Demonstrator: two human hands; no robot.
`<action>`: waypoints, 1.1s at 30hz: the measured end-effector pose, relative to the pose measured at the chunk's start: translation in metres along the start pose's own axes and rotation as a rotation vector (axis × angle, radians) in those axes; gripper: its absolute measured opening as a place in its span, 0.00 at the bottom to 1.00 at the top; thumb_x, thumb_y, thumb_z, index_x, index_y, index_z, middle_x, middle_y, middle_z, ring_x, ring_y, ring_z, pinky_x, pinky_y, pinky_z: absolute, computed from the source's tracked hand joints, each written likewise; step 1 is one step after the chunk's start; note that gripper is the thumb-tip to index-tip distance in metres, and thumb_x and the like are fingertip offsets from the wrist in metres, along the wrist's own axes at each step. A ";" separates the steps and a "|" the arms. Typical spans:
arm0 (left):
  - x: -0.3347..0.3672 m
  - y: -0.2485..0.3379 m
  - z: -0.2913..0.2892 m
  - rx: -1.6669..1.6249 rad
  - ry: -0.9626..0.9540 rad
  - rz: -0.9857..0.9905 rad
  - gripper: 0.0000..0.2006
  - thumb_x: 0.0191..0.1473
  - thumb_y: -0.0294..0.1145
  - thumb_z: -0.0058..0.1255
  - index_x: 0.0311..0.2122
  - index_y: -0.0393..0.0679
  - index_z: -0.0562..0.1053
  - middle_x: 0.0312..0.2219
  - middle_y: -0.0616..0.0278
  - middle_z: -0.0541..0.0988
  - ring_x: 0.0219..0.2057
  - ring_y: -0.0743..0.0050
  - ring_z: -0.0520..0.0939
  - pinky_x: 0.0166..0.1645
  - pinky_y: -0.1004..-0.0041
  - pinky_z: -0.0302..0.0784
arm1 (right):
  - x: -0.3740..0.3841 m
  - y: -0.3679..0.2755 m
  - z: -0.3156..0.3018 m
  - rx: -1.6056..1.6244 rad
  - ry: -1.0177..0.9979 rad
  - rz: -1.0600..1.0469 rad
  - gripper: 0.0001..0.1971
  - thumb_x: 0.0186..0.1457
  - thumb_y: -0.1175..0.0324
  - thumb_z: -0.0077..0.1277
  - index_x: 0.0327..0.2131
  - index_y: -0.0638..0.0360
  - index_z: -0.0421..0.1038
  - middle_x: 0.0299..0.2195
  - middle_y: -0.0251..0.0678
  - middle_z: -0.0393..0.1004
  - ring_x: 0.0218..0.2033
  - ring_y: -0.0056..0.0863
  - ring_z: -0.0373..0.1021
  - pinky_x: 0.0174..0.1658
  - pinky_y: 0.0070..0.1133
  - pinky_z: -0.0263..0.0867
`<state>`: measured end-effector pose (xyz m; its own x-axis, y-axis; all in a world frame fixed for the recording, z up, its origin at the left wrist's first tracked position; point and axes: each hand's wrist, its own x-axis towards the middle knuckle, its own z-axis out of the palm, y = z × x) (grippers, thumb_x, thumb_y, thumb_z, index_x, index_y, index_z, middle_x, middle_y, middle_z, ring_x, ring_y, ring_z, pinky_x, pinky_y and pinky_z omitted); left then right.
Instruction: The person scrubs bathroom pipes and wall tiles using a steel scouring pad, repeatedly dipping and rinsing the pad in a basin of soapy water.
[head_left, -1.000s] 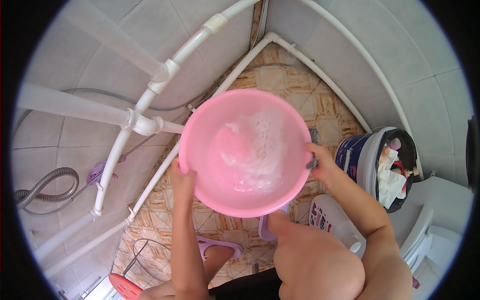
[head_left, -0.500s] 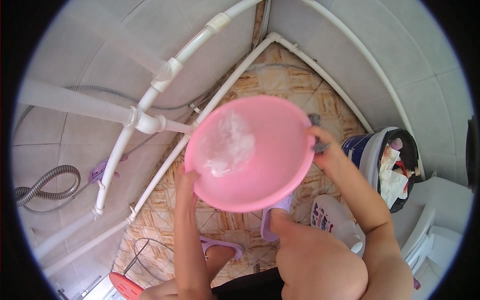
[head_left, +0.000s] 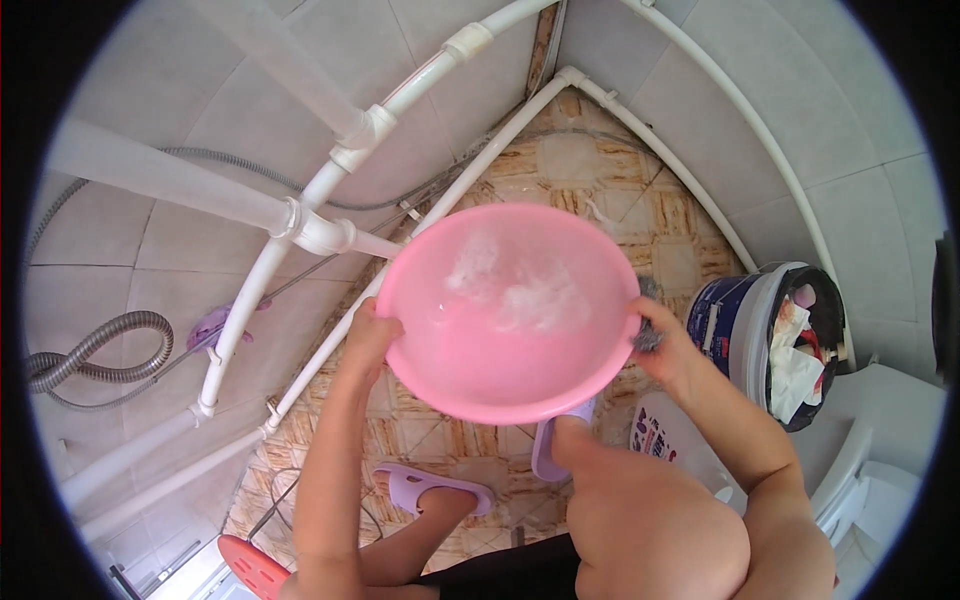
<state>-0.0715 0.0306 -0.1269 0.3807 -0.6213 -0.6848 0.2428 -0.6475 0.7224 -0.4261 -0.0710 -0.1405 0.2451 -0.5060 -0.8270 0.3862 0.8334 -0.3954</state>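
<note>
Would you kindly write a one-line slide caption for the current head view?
The left hand and right hand hold a pink basin containing white suds above a patterned tile floor.

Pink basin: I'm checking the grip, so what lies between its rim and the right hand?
In the head view, a grey, cloth-like bundle shows between the right hand and the basin.

Free room over floor [head_left: 590, 165] beyond pink basin [head_left: 490, 385], between white pipes [head_left: 569, 77].

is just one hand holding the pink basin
No, the left hand and right hand grip the pink basin at opposite sides of its rim.
</note>
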 end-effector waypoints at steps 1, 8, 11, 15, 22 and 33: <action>-0.001 -0.003 -0.012 0.070 0.018 0.007 0.23 0.35 0.19 0.43 0.43 0.29 0.65 0.33 0.53 0.75 0.31 0.67 0.77 0.34 0.73 0.73 | -0.011 0.008 0.010 -0.003 0.043 0.045 0.13 0.42 0.72 0.54 0.35 0.60 0.69 0.31 0.33 0.73 0.33 0.25 0.70 0.37 0.23 0.68; -0.009 -0.004 -0.018 -0.022 -0.144 -0.092 0.23 0.37 0.20 0.43 0.45 0.29 0.66 0.34 0.52 0.75 0.32 0.66 0.78 0.36 0.72 0.75 | -0.006 -0.030 0.037 0.009 -0.104 -0.069 0.10 0.44 0.71 0.55 0.34 0.58 0.70 0.31 0.32 0.73 0.33 0.23 0.70 0.35 0.21 0.68; -0.004 0.012 -0.016 -0.146 -0.161 -0.119 0.23 0.38 0.20 0.44 0.45 0.29 0.66 0.36 0.51 0.75 0.34 0.64 0.79 0.39 0.72 0.75 | -0.015 -0.077 0.089 -0.117 -0.273 -0.304 0.09 0.47 0.69 0.55 0.32 0.58 0.70 0.32 0.31 0.73 0.33 0.21 0.69 0.35 0.20 0.67; 0.004 0.021 -0.006 -0.299 -0.268 -0.040 0.23 0.41 0.21 0.44 0.48 0.30 0.64 0.39 0.52 0.74 0.39 0.67 0.78 0.44 0.71 0.75 | -0.050 -0.113 0.149 -0.233 -0.330 -0.522 0.08 0.47 0.69 0.55 0.32 0.59 0.70 0.30 0.31 0.73 0.31 0.20 0.70 0.34 0.19 0.66; 0.014 0.026 0.014 -0.169 -0.106 0.192 0.24 0.39 0.22 0.46 0.47 0.32 0.61 0.38 0.53 0.72 0.38 0.68 0.75 0.43 0.73 0.72 | -0.012 -0.115 0.087 -0.168 -0.185 -0.378 0.08 0.43 0.70 0.56 0.31 0.55 0.71 0.29 0.32 0.73 0.30 0.21 0.70 0.33 0.21 0.66; 0.030 -0.103 0.001 0.490 0.103 0.592 0.24 0.42 0.24 0.46 0.47 0.33 0.57 0.36 0.52 0.70 0.37 0.65 0.73 0.43 0.70 0.70 | 0.050 -0.019 -0.016 -0.354 0.053 -0.267 0.28 0.44 0.68 0.56 0.51 0.58 0.59 0.39 0.35 0.70 0.38 0.27 0.69 0.38 0.24 0.67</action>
<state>-0.0858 0.0787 -0.2220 0.4106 -0.8961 -0.1684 -0.4405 -0.3567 0.8239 -0.4352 -0.1091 -0.1808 0.1285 -0.7092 -0.6932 0.0995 0.7047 -0.7025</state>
